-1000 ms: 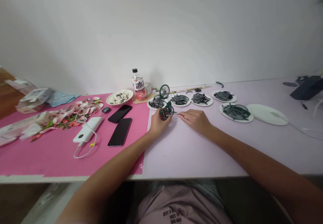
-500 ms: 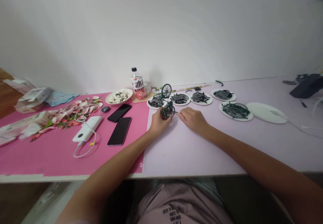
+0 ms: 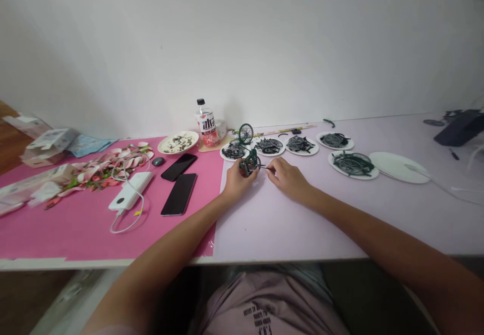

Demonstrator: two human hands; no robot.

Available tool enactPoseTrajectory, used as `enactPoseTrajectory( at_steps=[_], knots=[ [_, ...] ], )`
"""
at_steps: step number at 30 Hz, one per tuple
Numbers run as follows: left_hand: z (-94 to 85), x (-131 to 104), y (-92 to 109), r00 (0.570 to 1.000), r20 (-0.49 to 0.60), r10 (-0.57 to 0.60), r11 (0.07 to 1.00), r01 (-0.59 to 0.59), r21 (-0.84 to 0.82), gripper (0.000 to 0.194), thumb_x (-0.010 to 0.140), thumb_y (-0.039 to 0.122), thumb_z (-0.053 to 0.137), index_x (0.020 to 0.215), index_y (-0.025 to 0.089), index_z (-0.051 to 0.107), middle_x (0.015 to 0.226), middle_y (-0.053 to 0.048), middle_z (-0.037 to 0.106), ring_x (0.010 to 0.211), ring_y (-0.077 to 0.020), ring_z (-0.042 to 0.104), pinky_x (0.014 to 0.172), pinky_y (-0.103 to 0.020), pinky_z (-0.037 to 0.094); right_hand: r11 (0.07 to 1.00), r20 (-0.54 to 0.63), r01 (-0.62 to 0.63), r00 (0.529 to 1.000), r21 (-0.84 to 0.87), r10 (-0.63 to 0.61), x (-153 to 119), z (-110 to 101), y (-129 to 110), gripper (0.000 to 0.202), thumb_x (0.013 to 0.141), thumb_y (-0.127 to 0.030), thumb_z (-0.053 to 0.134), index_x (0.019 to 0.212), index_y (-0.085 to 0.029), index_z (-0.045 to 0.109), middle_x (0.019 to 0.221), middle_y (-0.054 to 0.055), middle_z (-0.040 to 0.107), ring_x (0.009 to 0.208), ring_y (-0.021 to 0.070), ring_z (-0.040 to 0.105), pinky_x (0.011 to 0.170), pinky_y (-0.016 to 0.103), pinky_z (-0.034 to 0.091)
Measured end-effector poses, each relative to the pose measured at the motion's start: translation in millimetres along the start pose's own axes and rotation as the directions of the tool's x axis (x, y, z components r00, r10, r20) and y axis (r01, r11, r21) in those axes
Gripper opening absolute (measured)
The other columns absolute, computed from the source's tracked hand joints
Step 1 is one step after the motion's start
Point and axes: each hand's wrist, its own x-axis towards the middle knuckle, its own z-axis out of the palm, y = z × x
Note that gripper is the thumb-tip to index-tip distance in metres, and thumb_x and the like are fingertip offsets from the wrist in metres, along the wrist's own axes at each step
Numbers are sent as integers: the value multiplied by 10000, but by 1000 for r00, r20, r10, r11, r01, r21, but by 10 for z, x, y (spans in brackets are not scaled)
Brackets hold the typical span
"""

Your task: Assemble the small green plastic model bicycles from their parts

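Note:
A dark green miniature bicycle (image 3: 249, 162) is in my left hand (image 3: 237, 181), whose fingers are closed around its lower part. One spoked wheel (image 3: 245, 134) sticks up at the top, and a second wheel is near my fingertips. Just to the right, my right hand (image 3: 289, 179) is pinched on a thin dark part (image 3: 265, 167) that points toward the bicycle. Whether that part touches the bicycle is too small to tell. Behind my hands, a white plate of dark parts (image 3: 233, 150) is partly covered by the bicycle.
More plates of dark parts (image 3: 269, 146) line the back, and one holds green wheels (image 3: 353, 164). Stacked white plates (image 3: 401, 168) lie to the right. On the pink cover are two phones (image 3: 179, 194), a white power bank (image 3: 130, 191), a bottle (image 3: 207, 125) and pink petals (image 3: 113, 166).
The bicycle has shifted slightly left in my left hand. My right hand has risen a little and its fingers have bent more around the thin part.

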Motion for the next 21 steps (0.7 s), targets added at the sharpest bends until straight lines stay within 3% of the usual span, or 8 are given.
enactPoseTrajectory(
  at_steps=[10,16,21],
  knots=[
    [9,-15,-16,999,26,25,1000,-26,2,371,765,368,831,1021,180,639,828,-32,720,693,-161,651,627,-250,502,998,-12,-43,999,-34,43,11,-20,3,328,1082,-348,453,784,-230,523,797,42,578,738,202,580,594,298,355],
    [2,-25,17,999,17,44,998,-45,34,344,770,367,820,1003,177,653,760,-8,688,633,-141,601,580,-237,464,990,-24,-50,998,131,54,-25,-52,-38,60,995,-287,550,991,-231,571,952,49,667,800,200,637,683,309,454],
    [5,-24,21,999,34,24,1000,-24,-18,312,777,341,807,981,173,642,813,-26,708,659,-137,621,609,-236,486,987,-38,-58,997,147,64,-22,-9,-5,55,978,-285,553,960,-235,539,976,51,660,802,201,647,664,307,451]
  ],
)
